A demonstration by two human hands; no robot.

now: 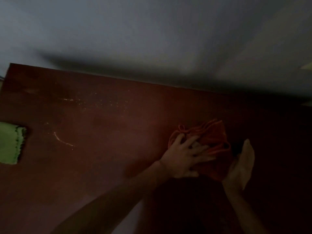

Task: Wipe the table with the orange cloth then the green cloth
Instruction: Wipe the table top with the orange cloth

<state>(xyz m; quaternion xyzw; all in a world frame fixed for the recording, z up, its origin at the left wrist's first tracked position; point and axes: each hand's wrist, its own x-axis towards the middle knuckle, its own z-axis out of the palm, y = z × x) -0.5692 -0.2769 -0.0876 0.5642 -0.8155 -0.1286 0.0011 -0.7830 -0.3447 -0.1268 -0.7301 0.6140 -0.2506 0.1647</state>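
Orange cloth (211, 142) lies bunched on the right part of the dark red-brown desk (101, 166), under dim light. Task judged to be in its first stage: wiping with orange is in hand, green not begun.

Evidence for remaining work: pale specks and a curved pale streak (62, 141) show on the left-centre of the desk, well apart from the orange cloth. That area looks unwiped. Whether the right side is already clean cannot be told; it is too dark.

Green cloth (10, 142) sits flat at the far left edge of the desk, partly cut off by the frame, well apart from both hands and untouched.

Left hand (185, 154): fingers spread and fairly straight, palm down, pressing on the near-left part of the orange cloth. Fingertips lie on the fabric.

Right hand (241, 164): just beside the cloth's right edge, turned on its side with the fingers extended together, not curled. Whether it touches the fabric or pinches a fold cannot be told; the contact zone is in shadow.

Cloth thus sits between the two hands, mostly beyond the left hand's fingers and to the left of the right palm.

Left to do, by my estimate: carry orange across the speckled area, set it down, then repeat with green.
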